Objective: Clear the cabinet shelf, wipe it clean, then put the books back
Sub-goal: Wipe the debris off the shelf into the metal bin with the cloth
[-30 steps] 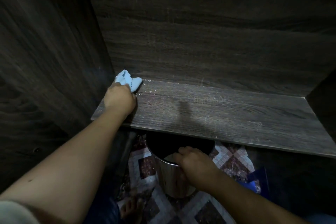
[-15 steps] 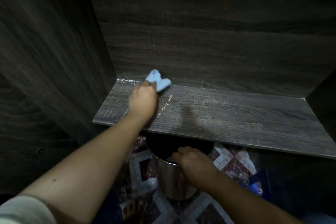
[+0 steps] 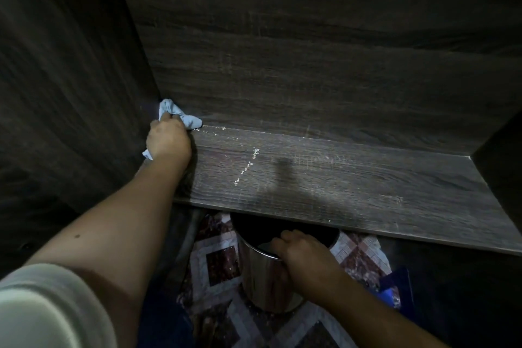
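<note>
"Where's the cloth (image 3: 180, 117) got to?"

"Pushed right into the back left corner of the shelf (image 3: 367, 183), where the left wall (image 3: 70, 79) meets the back panel (image 3: 310, 65). It's pale blue and bunched up. The left hand (image 3: 168, 140) has it, the grip closed round the wad, with one tail poking out past the fingers and another under the wrist."

"And the shelf itself?"

"Dark wood grain, bare from where I stand. A thin line of white crumbs (image 3: 245, 167) runs slantwise across it a little to the right of that hand, and more specks lie along the back edge just beside the cloth."

"What's the other arm doing?"

"The right hand (image 3: 305, 251) is lower down. Its grip is hooked on the steel bin (image 3: 265, 285), fingers curled over the rim. The bin sits under the shelf's front edge, over the tiled floor (image 3: 214, 263); I can't tell whether it's resting there or lifted."

"Anything else?"

"A blue thing (image 3: 392, 294) on the floor to the right, too dark to make out, and a pale sleeve (image 3: 42, 305) on the left upper arm."
</note>
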The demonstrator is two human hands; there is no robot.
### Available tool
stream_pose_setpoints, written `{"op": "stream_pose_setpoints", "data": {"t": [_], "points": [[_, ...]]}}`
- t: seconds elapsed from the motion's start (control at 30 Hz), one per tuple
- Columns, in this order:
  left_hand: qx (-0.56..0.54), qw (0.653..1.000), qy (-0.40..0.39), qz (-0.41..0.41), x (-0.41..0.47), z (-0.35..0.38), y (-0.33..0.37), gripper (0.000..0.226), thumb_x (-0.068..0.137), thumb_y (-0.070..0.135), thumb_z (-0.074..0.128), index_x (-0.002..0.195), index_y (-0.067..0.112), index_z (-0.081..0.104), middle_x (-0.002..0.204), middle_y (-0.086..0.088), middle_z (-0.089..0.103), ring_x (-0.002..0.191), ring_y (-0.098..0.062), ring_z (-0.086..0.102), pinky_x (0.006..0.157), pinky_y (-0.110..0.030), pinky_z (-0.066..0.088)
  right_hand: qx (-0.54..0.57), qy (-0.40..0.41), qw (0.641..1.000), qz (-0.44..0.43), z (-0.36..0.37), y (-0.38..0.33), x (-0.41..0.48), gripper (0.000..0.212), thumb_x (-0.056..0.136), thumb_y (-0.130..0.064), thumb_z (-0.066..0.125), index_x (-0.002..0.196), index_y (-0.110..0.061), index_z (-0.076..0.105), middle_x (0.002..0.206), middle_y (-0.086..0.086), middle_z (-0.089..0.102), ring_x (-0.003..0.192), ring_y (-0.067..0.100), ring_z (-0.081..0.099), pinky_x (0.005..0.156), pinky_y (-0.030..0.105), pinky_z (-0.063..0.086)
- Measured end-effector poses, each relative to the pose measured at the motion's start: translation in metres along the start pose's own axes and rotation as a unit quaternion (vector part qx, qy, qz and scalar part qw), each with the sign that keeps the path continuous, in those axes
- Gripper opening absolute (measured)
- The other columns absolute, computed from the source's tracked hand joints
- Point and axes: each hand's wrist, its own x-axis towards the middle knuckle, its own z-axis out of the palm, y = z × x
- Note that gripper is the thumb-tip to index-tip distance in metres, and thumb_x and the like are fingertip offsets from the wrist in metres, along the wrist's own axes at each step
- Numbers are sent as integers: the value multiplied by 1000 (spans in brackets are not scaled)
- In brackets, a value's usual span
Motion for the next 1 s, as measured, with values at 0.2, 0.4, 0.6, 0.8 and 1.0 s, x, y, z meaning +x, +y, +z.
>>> {"op": "stream_pose_setpoints", "data": {"t": [0.2,0.4,0.6,0.8,1.0], "points": [[-44,994,-81,-57,3,-12,0,37,97,17,45,132,18,54,130,-20,54,120,-37,51,96,-41,44,5,-16,1000,-4,-2,0,-7,43,35,-27,84,71,-29,61,65,-10,54,58,10,58,48,16,43],[-29,992,-116,50,-25,-19,36,40,96,19,44,134,27,51,129,-18,56,119,-35,54,96,-41,45,9,-28,1000,-5,-9,-6,-3,42,32,-26,81,67,-28,59,63,-9,54,55,10,57,45,17,42],[-80,972,-143,169,-54,-12,75,46,95,20,45,138,34,49,130,-16,59,116,-36,55,95,-37,44,14,-62,998,11,-6,-9,1,35,50,-18,79,81,-20,63,74,-1,59,67,19,61,56,24,48],[-125,986,51,96,-32,-25,55,35,94,14,49,126,20,60,114,-14,63,105,-35,53,83,-40,45,14,-80,997,3,-14,-11,5,41,35,-27,83,71,-27,62,66,-9,56,59,11,60,49,17,44],[15,964,232,132,-10,-27,7,33,92,4,49,124,4,59,114,-21,56,93,-41,50,71,-47,42,35,-51,998,-10,-13,-8,0,23,48,-21,60,71,-24,62,67,-5,57,61,15,60,49,22,46]]}}
